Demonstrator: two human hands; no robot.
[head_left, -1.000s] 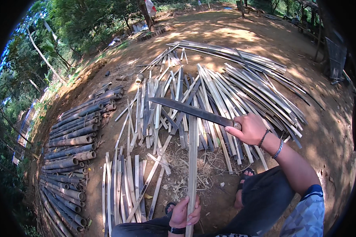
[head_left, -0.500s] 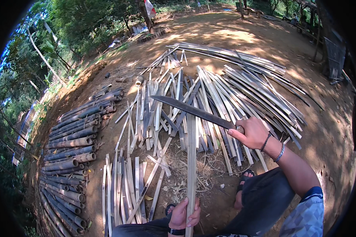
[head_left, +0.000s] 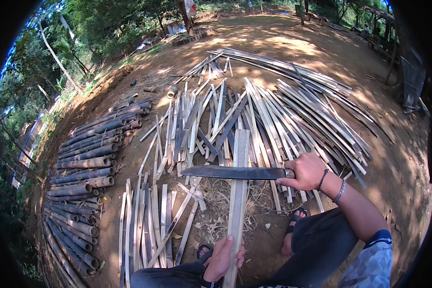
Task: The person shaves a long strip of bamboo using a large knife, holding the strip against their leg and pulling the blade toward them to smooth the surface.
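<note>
Many split strips lie up top, whole bamboo poles wait at left, while the right hand grips a big knife across the plank that the left hand wraps around.

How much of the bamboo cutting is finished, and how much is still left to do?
Quite a lot looks done: a wide fan of split strips covers the dirt ahead. In hand now is one bamboo slat, gripped at its near end by the left hand, while the right hand holds a long dark knife across it. Plenty seems left: a big stack of whole round poles lies at the left.
</note>
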